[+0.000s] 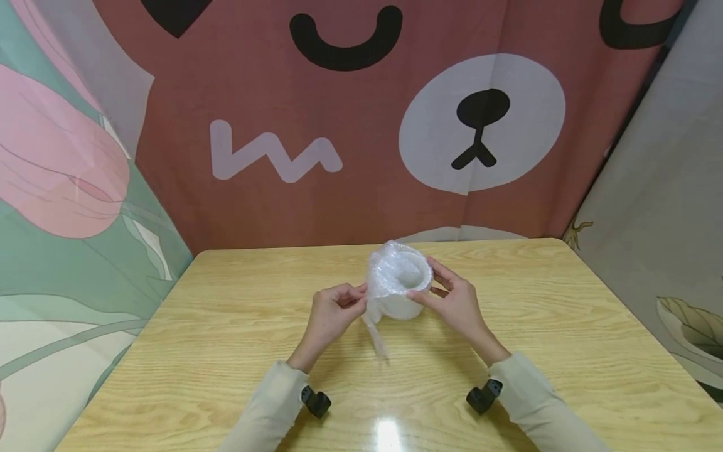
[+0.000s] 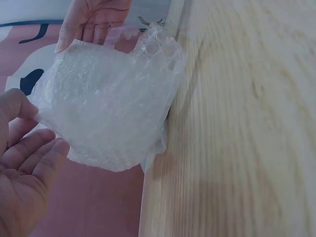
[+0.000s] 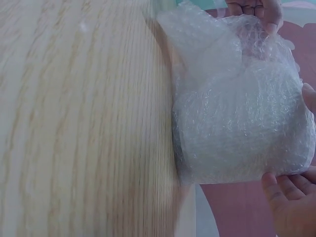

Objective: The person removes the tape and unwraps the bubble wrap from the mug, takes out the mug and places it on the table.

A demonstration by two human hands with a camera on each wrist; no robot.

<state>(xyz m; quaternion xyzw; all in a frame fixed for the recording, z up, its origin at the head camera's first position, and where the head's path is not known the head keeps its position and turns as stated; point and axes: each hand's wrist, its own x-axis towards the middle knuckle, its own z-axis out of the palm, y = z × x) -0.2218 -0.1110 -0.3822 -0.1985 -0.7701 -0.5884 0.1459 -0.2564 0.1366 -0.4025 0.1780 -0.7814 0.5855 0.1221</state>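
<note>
A bundle of clear bubble wrap (image 1: 398, 282) rolled into a cup shape is held just above the wooden table (image 1: 226, 351) at its middle. My left hand (image 1: 333, 311) pinches the loose edge of the wrap on its left side; a strip dangles below. My right hand (image 1: 454, 301) holds the right side of the bundle with thumb and fingers around it. In the left wrist view the bubble wrap (image 2: 108, 108) fills the frame with my left hand's fingers (image 2: 29, 158) at its edge. In the right wrist view the bubble wrap (image 3: 237, 108) is large, my right fingertips (image 3: 286, 192) beneath it.
A cartoon bear cloth (image 1: 395, 113) hangs behind the table, and a floral cloth (image 1: 56, 188) covers the left side. Grey cloth (image 1: 666, 188) hangs at the right. A black wrist camera mount (image 1: 315, 400) sits on each sleeve.
</note>
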